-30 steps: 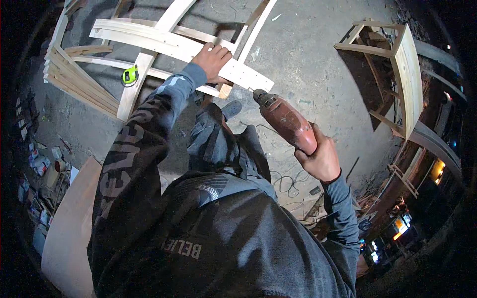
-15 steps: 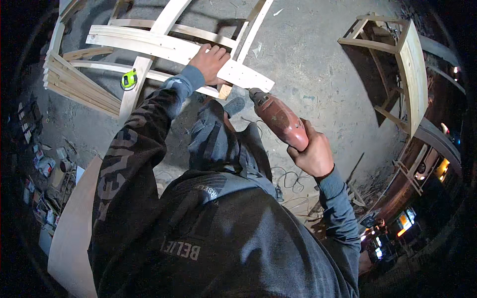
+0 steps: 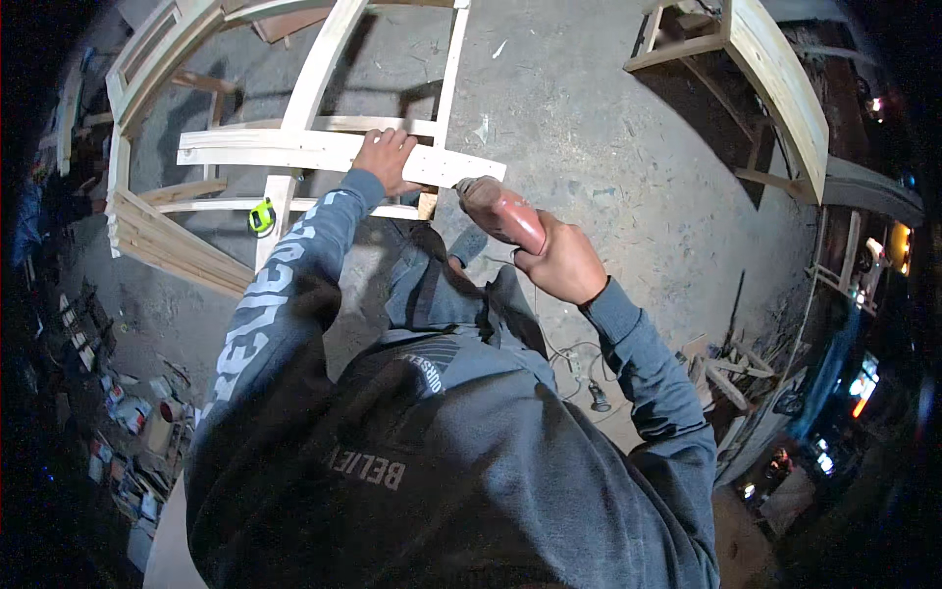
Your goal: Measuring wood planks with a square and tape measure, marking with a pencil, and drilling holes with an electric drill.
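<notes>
A pale wooden board [image 3: 245, 149] lies across a timber frame [image 3: 324, 64] in front of me. My left hand [image 3: 386, 161] grips it right of its middle, the fingers bent over the far edge. In my right hand [image 3: 567, 261] is a red power drill [image 3: 514, 220], held from behind with its nose pointing at the near edge of the board's right end. The tip is hidden by the drill body, so whether it touches the wood I cannot tell. Small dark marks dot the board near that end.
A lime-green tape measure [image 3: 262, 216] sits at a frame post on the left, beside stacked wooden strips [image 3: 182, 245]. Another wooden frame [image 3: 780, 83] stands at far right. A cable with a dark plug [image 3: 600, 398] lies on the floor. Clutter [image 3: 147, 432] fills the lower left.
The drill and my right hand now appear further left and higher in the picture. My left hand keeps its hold on the board. The whole view has shifted, and the tilted board looks more level.
</notes>
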A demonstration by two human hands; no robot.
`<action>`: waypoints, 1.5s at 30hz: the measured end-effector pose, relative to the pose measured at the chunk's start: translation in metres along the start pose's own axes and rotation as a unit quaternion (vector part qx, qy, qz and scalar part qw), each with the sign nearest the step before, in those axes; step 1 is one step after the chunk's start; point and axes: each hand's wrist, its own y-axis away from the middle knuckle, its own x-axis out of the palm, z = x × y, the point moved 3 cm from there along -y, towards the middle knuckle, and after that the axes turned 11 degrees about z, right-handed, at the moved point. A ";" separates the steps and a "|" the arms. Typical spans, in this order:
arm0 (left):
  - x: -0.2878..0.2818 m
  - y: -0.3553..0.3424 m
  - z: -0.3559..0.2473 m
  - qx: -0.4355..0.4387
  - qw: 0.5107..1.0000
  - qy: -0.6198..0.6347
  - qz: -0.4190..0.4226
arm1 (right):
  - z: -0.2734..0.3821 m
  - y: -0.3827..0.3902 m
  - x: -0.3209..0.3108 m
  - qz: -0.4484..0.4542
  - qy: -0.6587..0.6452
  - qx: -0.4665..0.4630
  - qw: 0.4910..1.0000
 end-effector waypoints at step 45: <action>0.198 0.002 -0.299 -0.049 0.458 0.813 0.357 | -0.278 0.087 0.286 0.210 -0.475 0.069 0.852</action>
